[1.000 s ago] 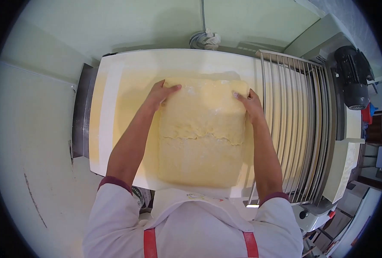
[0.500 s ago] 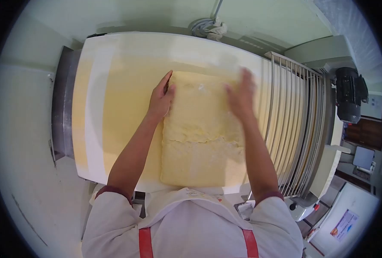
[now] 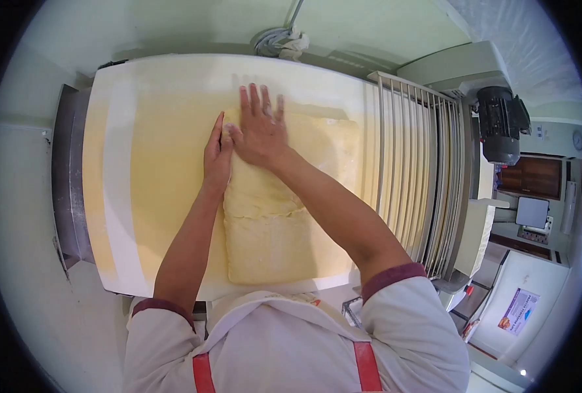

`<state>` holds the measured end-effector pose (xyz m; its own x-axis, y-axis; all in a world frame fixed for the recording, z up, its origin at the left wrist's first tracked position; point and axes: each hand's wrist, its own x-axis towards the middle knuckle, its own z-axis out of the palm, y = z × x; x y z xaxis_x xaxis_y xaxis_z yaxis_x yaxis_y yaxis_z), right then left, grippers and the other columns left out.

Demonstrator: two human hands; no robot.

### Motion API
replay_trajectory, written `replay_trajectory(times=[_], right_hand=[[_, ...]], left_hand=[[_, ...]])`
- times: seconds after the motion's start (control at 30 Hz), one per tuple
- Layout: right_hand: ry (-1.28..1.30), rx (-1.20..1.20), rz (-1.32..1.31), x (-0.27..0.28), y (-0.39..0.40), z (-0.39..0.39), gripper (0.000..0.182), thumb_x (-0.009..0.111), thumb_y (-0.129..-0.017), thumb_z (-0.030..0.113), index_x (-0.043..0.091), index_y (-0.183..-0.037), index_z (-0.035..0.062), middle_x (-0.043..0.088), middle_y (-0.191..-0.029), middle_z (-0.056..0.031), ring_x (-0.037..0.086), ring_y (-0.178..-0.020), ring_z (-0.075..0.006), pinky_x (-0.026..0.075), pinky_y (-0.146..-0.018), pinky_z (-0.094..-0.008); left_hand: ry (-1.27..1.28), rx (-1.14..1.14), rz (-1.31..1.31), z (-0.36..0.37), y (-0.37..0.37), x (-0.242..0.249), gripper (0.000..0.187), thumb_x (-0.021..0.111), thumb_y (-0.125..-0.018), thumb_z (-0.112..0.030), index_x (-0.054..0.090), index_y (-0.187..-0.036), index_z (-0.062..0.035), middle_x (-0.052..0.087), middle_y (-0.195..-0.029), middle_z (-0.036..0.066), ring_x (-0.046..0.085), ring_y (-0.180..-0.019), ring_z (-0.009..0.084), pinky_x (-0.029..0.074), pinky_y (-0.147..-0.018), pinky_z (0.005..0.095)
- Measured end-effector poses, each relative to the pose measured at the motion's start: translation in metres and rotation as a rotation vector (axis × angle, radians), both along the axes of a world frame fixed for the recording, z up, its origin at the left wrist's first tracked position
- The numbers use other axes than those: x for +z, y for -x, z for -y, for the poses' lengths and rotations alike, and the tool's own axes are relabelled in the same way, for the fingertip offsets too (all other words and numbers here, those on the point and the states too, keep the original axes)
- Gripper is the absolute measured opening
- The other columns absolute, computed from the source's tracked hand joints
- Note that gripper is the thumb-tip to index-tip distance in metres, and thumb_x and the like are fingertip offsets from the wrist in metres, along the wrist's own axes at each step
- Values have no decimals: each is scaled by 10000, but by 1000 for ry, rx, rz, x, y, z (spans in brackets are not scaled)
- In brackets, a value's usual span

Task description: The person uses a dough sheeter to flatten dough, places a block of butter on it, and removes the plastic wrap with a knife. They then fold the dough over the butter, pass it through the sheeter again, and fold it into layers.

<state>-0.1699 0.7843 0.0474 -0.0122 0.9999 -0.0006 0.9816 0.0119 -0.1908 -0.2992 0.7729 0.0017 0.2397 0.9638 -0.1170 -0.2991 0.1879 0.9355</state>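
Note:
A thick, pale yellow slab of dough (image 3: pixel 271 245) lies on the work surface, with a seam running across it below its middle. My left hand (image 3: pixel 218 157) is against the slab's upper left edge, fingers extended upward and the thumb near the dough. Spread fingers show on my right hand (image 3: pixel 260 134), which lies palm down on the top left part of the dough, close beside my left hand. Neither hand grips anything.
The dough rests on a pale belt-like surface (image 3: pixel 163 196). Metal guard bars (image 3: pixel 402 157) stand on the right, beside a black motor (image 3: pixel 500 124). A coiled grey hose (image 3: pixel 271 42) is beyond the far edge.
My right hand has moved left across the dough, from its upper right side to its upper left part. My left hand remains at the left edge. The whole view has shifted slightly.

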Motion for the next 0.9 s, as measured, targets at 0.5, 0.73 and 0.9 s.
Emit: replay_trajectory(times=[0.5,0.73,0.9], right_hand=[[-2,-262,163,2,-98,40,854,380,-932,559,84,-1499,-7,62,-1566,-226,20,-1456,-377,-3,-1135,-589],[1,-419,106,-9,-124,51,866,402,-925,555,70,-1501,0,81,-1565,-220,15,-1459,-364,-9,-1138,-582],[186,-390,220,-42,-191,71,690,436,-953,418,202,-1454,6,115,-1544,-256,77,-1443,-381,69,-1128,-588]], left_hand=[[-34,-8,-200,1,-1,-1,638,598,-879,-3,320,-1452,-19,448,-1406,120,460,-1257,197,375,-1044,304],[-17,-24,-257,3,-5,2,657,633,-868,-22,322,-1446,-7,451,-1404,119,452,-1265,194,364,-1057,316],[-28,-22,-329,-2,-14,-39,653,688,-845,-152,381,-1411,-44,547,-1275,162,537,-1168,220,486,-964,343]])
